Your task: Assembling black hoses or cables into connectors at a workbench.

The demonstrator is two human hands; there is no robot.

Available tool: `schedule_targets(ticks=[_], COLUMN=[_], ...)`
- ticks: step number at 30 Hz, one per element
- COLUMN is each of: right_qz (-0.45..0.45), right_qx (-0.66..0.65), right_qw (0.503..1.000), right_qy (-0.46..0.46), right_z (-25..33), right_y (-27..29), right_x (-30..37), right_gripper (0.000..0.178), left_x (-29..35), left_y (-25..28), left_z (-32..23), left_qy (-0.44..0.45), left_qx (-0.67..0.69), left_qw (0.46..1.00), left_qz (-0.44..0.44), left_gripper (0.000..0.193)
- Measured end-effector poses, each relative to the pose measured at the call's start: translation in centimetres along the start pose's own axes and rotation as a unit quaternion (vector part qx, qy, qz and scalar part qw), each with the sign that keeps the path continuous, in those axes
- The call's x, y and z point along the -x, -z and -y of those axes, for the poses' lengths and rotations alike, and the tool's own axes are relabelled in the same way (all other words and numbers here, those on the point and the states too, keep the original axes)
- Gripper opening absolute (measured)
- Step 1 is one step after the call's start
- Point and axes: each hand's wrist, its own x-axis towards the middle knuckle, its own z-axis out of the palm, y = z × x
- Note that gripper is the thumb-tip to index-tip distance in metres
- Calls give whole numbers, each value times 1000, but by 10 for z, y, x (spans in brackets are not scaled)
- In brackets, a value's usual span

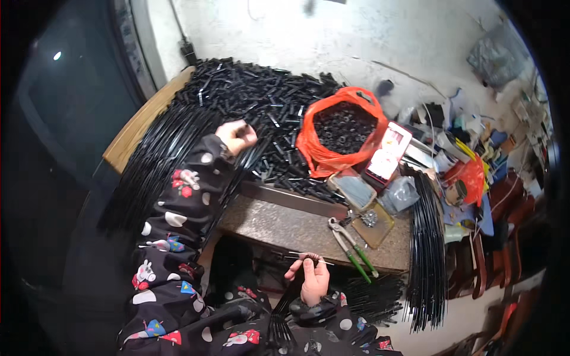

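My left hand (237, 137) is curled over the pile of short black tubes (261, 89), beside a long bundle of thin black rods (151, 148). Its fingers are drawn together, and I cannot make out what they hold. Low in front of me, my right hand (313, 283) pinches a thin metal pin (325, 262) with a small reddish-brown coiled piece (310, 256) around it. More thin black rods (280, 329) lie near my lap, below the right hand. Pincers with green handles (354, 251) rest on the bench edge, right of that hand.
An orange-red plastic bag (307, 142) holds small black rings. By it stand a lit phone (389, 151), a clear box (354, 191) and a shallow tray (380, 231) with small metal pieces. A metal strip (291, 202) edges the bench. Black rods (426, 255) hang at right, near clutter (475, 160).
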Motion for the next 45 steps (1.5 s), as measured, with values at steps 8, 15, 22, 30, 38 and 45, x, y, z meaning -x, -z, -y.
schedule_targets(ticks=[8,15,22,30,38,45], right_qz=[-21,-29,8,37,99,79], right_qx=[-33,-11,20,41,89,95], right_qw=[999,1000,1000,997,990,992], right_qy=[-17,1,0,52,42,28], right_z=[-15,-6,2,-5,4,-8], right_y=[-3,6,23,16,-7,10], right_x=[-1,4,-6,2,20,13], right_gripper=[17,11,13,8,10,13], left_x=[27,6,86,177,184,208], left_y=[-50,-67,-70,-96,-118,-93], left_z=[-2,6,-31,-43,-118,-67], left_qy=[78,109,-68,161,-69,140], left_qx=[-433,-442,-15,458,453,539], left_qw=[857,846,997,873,887,829], left_qz=[267,278,16,58,-55,-47], left_gripper=[26,26,25,19,12,12])
